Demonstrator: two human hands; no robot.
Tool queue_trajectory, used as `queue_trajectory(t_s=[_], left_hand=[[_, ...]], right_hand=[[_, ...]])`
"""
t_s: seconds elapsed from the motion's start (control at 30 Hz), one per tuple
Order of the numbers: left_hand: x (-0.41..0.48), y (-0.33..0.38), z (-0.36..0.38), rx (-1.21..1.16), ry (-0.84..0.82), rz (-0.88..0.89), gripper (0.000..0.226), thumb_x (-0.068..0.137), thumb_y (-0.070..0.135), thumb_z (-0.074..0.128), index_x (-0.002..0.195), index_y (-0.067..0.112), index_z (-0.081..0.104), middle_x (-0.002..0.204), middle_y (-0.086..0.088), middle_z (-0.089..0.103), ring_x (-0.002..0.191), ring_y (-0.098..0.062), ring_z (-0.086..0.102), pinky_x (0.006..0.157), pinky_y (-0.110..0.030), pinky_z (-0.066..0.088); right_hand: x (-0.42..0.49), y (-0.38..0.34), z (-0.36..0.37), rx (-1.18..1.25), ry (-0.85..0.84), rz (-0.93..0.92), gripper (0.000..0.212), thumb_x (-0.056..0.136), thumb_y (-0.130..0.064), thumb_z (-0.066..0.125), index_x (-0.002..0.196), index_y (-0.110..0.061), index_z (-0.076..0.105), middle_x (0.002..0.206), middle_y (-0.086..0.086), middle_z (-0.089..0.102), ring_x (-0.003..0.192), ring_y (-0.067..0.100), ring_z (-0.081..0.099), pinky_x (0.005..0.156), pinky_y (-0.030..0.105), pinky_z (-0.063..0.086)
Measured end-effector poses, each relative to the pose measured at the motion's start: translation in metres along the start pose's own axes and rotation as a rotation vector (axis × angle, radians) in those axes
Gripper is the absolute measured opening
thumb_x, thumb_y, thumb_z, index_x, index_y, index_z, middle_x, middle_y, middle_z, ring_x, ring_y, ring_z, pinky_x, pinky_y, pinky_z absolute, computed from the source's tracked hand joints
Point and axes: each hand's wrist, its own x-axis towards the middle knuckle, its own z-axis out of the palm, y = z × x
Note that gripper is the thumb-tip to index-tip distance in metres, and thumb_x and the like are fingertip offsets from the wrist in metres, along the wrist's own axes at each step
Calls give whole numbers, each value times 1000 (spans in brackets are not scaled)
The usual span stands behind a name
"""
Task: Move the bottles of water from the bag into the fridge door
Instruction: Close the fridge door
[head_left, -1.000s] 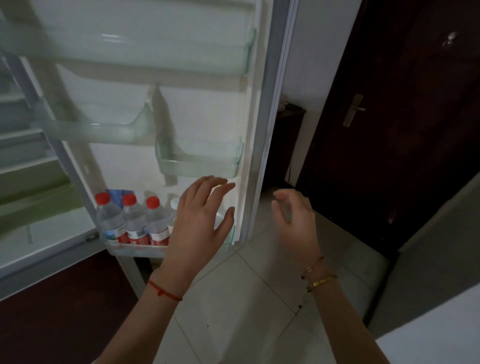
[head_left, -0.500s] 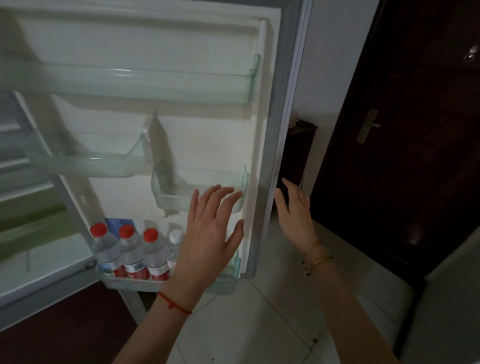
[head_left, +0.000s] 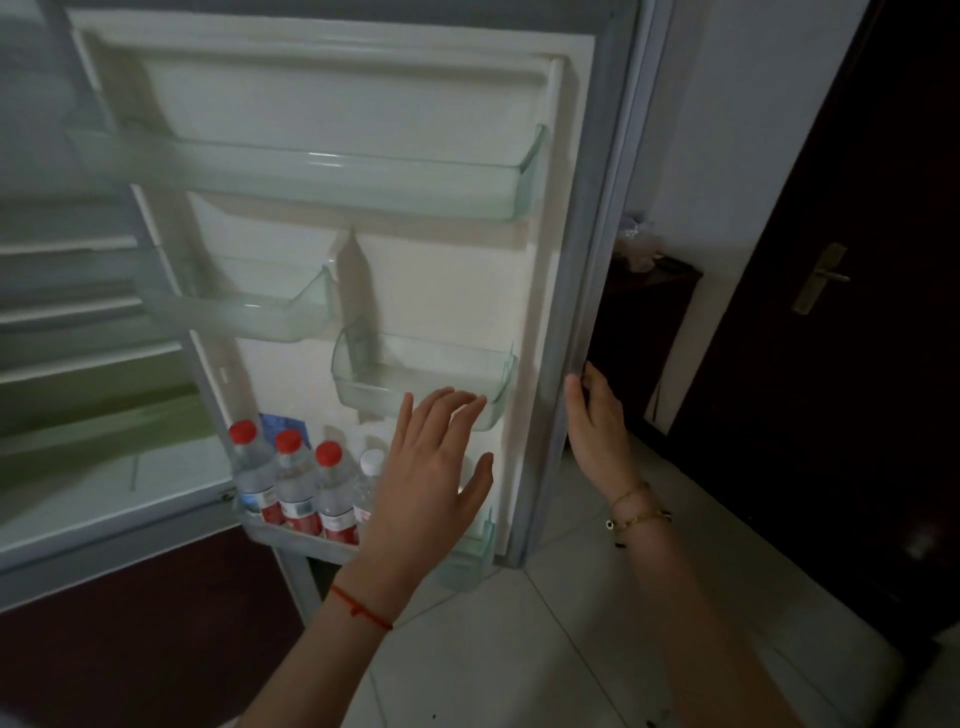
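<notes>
The fridge door (head_left: 467, 291) stands open, its inner side facing me. In its bottom shelf (head_left: 291, 538) stand three red-capped water bottles (head_left: 291, 483) in a row, with a white-capped bottle (head_left: 370, 467) beside them, partly hidden by my left hand. My left hand (head_left: 431, 483) is spread flat in front of that shelf, fingers apart, holding nothing. My right hand (head_left: 597, 426) rests against the door's outer edge, fingers at the grey rim. The bag is not in view.
Three clear door bins hang above, among them a long top bin (head_left: 363, 182) and a small right bin (head_left: 421, 379). The fridge interior (head_left: 78, 364) is at left. A dark wooden door (head_left: 857, 364) with a metal handle (head_left: 818, 278) stands at right. Pale floor tiles (head_left: 519, 649) lie below.
Both hands have risen toward the door; the right hand moved left from free air onto the door's outer edge. The view tilted up, showing more of the upper bins.
</notes>
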Motion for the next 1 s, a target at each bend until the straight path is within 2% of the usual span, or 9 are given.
queue_trajectory(t_s=[0.1,0.23,0.47,0.57,0.73,0.8,0.9,1.0], left_hand=[[-9,11,3,17,6,-61,52,90,29,54,139,13,47,140,-3,49,139,-22,37,118,-49,23],[-22,24,2,45,28,-126,56,90,28,55,142,12,42,146,-4,43,143,-22,32,118,-49,23],[-59,61,-8,63,77,-216,63,91,24,56,148,11,32,155,-5,31,149,-21,18,117,-48,27],[-78,82,-11,77,67,-195,63,92,25,54,150,13,30,157,-3,27,151,-18,12,119,-47,22],[-107,103,-19,84,45,-192,65,94,26,51,152,15,24,159,1,23,151,-14,7,121,-45,18],[-117,110,-25,93,44,-204,65,95,26,51,152,15,24,159,1,23,151,-14,7,120,-46,19],[-132,113,-32,113,48,-229,65,94,24,52,152,16,26,160,0,22,151,-15,9,119,-48,20],[-147,113,-39,147,49,-257,67,92,20,55,152,17,25,161,0,17,151,-16,8,119,-49,21]], right_hand=[[-5,2,-6,34,-45,-26,77,88,-73,24,149,-26,26,153,-5,36,143,17,30,118,46,27],[-20,-4,-16,117,-94,-95,57,96,-58,31,145,-29,36,144,-10,47,134,7,41,116,39,33],[-71,-8,-22,186,-161,-100,66,92,-68,30,149,-36,24,153,-15,32,142,5,27,119,41,25],[-98,-11,-25,236,-182,-109,60,94,-62,33,147,-35,29,148,-15,37,138,2,31,116,34,28],[-141,-13,-29,237,-229,-102,63,93,-62,33,148,-31,29,152,-10,34,140,5,31,117,38,30],[-156,-18,-32,267,-238,-121,56,95,-57,35,145,-29,36,148,-11,40,137,3,36,115,35,33],[-176,-23,-35,365,-234,-174,38,100,-38,41,136,-27,49,134,-16,55,125,-5,48,107,22,40],[-191,-28,-35,386,-241,-225,33,100,-28,45,131,-22,56,127,-13,61,118,-7,54,98,12,43]])
